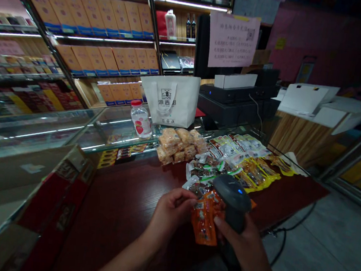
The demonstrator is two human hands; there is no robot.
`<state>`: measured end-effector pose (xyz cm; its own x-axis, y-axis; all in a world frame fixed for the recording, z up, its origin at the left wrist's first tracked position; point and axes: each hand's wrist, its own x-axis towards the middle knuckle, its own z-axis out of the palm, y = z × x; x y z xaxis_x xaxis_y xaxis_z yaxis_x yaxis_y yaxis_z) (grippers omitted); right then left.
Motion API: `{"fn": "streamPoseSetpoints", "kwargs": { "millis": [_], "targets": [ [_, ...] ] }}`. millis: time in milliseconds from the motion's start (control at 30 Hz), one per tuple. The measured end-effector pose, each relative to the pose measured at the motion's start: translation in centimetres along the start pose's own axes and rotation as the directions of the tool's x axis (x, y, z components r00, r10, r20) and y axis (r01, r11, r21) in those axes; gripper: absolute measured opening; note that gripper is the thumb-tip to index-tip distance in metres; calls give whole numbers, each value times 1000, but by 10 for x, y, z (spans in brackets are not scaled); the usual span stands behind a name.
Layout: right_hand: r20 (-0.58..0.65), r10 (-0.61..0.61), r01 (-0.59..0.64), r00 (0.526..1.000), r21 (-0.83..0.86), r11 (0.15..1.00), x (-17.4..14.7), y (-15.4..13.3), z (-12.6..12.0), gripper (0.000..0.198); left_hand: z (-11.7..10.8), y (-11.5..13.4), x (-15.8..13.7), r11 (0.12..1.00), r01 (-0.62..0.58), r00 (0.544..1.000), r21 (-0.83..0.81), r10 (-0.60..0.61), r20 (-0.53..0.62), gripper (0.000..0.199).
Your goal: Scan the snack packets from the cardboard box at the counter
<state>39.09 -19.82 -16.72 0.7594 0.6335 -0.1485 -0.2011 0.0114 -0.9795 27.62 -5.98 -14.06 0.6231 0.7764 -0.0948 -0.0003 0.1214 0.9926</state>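
My left hand (174,208) pinches the upper left corner of an orange snack packet (204,225), which hangs over the dark red counter. In my right hand (241,242) is a dark barcode scanner (232,193) with a blue light on its head. The right thumb reaches to the edge of the orange packet. Just beyond my hands lie clear packets with green edges (209,167) and yellow packets (257,174). Behind them are silver-and-brown packets (238,146) and a heap of wrapped beige snacks (181,144).
A white tote bag (177,104) and a red-capped bottle (141,120) stand on the glass display case (103,129). Behind the goods is a monitor with a pink notice (233,41). An open cardboard box (42,206) sits at the left. A black cable (280,247) hangs off the right side.
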Motion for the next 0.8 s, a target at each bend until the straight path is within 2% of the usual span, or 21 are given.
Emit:
{"fn": "streamPoseSetpoints", "kwargs": {
  "millis": [167, 400, 600, 800],
  "targets": [
    [92, 56, -53, 994, -34, 998, -6, 3, 19, 40, -19, 4, -18, 975, 107, 994, -196, -105, 21, 28],
    [256, 77, -99, 964, 75, 992, 4, 7, 46, 40, -50, -4, -9, 898, 203, 979, -389, -174, 110, 38],
    [288, 149, -183, 946, 96, 978, 10, 18, 54, 43, -68, -23, -2, 854, 248, 968, -457, -203, 145, 41],
    [369, 180, -229, 912, 94, 969, 12, 27, 57, 39, -72, -28, -6, 788, 324, 943, -523, -230, 239, 53]
  ]
}}
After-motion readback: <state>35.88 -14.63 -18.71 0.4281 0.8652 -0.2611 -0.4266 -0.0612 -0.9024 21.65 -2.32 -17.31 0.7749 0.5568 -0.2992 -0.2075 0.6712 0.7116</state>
